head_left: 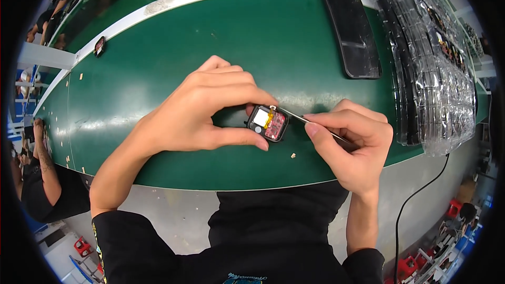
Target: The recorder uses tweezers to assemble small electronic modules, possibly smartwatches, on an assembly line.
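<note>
A small black device housing, its inside exposed, shows a red circuit board, a silvery-white block and a strip of yellow tape. My left hand grips the housing between thumb and fingers, just over the green table. In my right hand is a thin metal tool like tweezers, held like a pen. Its tip reaches the housing's upper edge, beside a small white piece. Whether the tip touches that piece, I cannot tell.
A black phone-like slab lies at the back right of the green table. Stacked clear plastic trays stand at the right. Another small device part sits at the far left. Small beige scraps dot the tabletop. Another person's arm rests at the left edge.
</note>
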Tool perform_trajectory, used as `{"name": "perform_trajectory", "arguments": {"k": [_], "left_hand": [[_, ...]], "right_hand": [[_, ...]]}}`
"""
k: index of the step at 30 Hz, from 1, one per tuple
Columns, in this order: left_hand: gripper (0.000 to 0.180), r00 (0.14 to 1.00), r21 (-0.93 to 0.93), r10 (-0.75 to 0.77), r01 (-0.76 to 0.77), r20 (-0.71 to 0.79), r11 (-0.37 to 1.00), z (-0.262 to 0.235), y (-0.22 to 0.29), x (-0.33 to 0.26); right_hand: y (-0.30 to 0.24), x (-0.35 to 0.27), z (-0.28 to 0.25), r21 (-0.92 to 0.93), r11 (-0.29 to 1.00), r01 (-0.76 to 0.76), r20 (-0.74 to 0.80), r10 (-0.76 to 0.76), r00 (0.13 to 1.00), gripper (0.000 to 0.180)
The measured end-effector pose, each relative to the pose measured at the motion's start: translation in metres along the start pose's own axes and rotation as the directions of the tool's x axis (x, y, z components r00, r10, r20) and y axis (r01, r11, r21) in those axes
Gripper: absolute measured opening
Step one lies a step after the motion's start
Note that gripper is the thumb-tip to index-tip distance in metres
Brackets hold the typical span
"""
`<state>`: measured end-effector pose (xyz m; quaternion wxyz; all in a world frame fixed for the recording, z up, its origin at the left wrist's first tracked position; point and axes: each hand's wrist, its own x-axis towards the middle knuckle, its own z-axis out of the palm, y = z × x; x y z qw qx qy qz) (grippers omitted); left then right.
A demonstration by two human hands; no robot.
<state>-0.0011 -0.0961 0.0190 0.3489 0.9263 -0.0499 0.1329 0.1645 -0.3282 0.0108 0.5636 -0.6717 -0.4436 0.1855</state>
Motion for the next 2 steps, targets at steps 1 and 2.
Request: {"name": "perform_trajectory", "arguments": {"k": [1,2], "left_hand": [[0.058,0.999,-0.016,0.004,-0.003,0.032,1.0,0.0016,-0.0004,-0.0006],[0.058,1.0,0.018,0.014,-0.014,0.019,1.0,0.0031,-0.0023,-0.0002]], "right_hand": [[-0.0006,0.0018,-0.0012,-0.056,0.998,0.021,0.038,-0.019,0.999,0.013],[0.0022,-0.0011,-0.0008,-0.054,0.999,0.008,0.034,-0.006,0.999,0.013]]}}
